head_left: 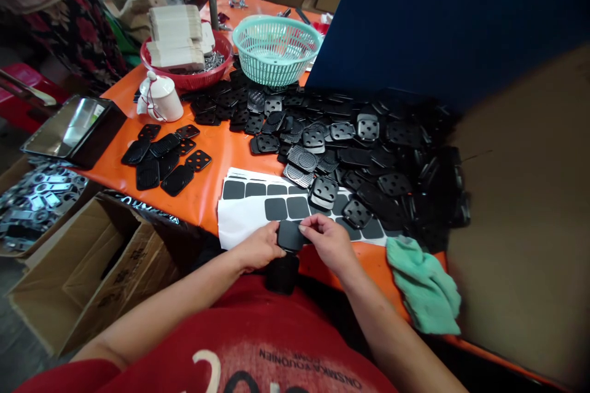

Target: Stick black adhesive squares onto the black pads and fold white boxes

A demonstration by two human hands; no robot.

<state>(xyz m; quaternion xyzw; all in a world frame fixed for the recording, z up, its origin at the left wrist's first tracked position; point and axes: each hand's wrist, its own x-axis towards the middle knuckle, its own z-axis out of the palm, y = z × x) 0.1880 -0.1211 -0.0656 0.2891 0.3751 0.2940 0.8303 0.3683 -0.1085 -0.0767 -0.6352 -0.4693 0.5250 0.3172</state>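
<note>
My left hand [258, 249] and my right hand [328, 239] meet at the near edge of the orange table [221, 153]. Both pinch a black rounded-square pad [290, 235] between their fingertips. Just below them a second black piece [282, 273] sits against my red shirt; I cannot tell which hand holds it. Right behind my hands lies a white backing sheet [249, 212] carrying rows of black stickers. A big heap of black plastic plates [350, 141] with holes covers the table beyond it.
A smaller group of black plates [163, 156] lies left. A teal basket [275, 48], a red bowl [193, 77] with card stacks, a white cup [161, 98] and a scale [69, 129] stand further back. A green cloth [424, 285] lies right. Cardboard boxes [87, 270] sit below left.
</note>
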